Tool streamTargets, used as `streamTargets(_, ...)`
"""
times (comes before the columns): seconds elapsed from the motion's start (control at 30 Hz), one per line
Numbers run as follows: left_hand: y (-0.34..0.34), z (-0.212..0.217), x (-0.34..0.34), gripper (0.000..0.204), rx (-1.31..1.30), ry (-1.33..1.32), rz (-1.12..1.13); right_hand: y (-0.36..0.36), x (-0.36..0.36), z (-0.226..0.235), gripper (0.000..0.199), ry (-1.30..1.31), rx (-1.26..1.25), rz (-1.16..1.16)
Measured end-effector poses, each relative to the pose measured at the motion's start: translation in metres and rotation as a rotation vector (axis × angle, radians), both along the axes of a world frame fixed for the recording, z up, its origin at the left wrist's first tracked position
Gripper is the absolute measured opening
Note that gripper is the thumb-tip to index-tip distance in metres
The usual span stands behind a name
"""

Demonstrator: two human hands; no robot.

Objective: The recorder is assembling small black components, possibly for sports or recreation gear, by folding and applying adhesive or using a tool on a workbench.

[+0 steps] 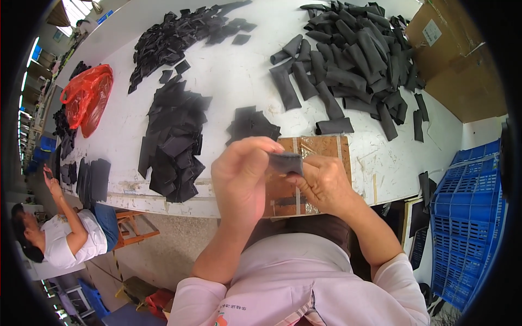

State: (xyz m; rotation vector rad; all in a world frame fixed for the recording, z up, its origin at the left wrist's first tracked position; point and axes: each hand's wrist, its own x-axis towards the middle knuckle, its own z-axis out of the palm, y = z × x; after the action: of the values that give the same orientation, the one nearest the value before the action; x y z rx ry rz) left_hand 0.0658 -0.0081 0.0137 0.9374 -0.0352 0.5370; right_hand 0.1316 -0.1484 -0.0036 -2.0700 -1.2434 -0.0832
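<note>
- The left hand [242, 168] and right hand [329, 182] are both gripping the dark cloth piece [286, 162] above the brown board [321, 145], at the near side.
- It is seeming light, soft; edges are probably suiting fingertips.

Workshop: cloth heaps [353, 57], co-worker [73, 236]

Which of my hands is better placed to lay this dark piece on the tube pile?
Probably your right hand: it's on the piece and nearer the pile, which lies ahead and rightward. Your left hand also holds the piece, but from the far side.
</note>
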Motion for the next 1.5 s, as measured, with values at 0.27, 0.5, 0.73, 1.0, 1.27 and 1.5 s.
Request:
streamTargets(0.27,0.029,-0.05,-0.004,0.01,0.677,0.404,0.365,0.001,0.105,0.068,0.05,0.279,0.466,-0.338)
streamTargets(0.5,0.034,-0.083,-0.012,0.027,1.438,0.53,0.415,-0.017,-0.004,0.011,0.042,0.734,0.451,-0.242)
streamTargets(0.73,0.05,-0.1,-0.007,0.015,1.51,0.442,0.505,-0.014,-0.038,-0.014,0.041,0.894,0.195,-0.197)
streamTargets(1.0,0.031,-0.049,-0.036,0.006,0.293,0.629,0.145,0.017,-0.05,-0.007,0.016,0.396,0.32,-0.171)
streamTargets(1.27,-0.011,-0.029,-0.066,0.008,1.133,0.38,0.496,0.018,-0.057,-0.009,0.02,0.317,0.397,-0.045)
streamTargets(1.5,-0.022,-0.032,-0.058,0.019,0.147,0.508,0.273,0.021,-0.061,-0.025,0.015,0.146,0.271,-0.247)
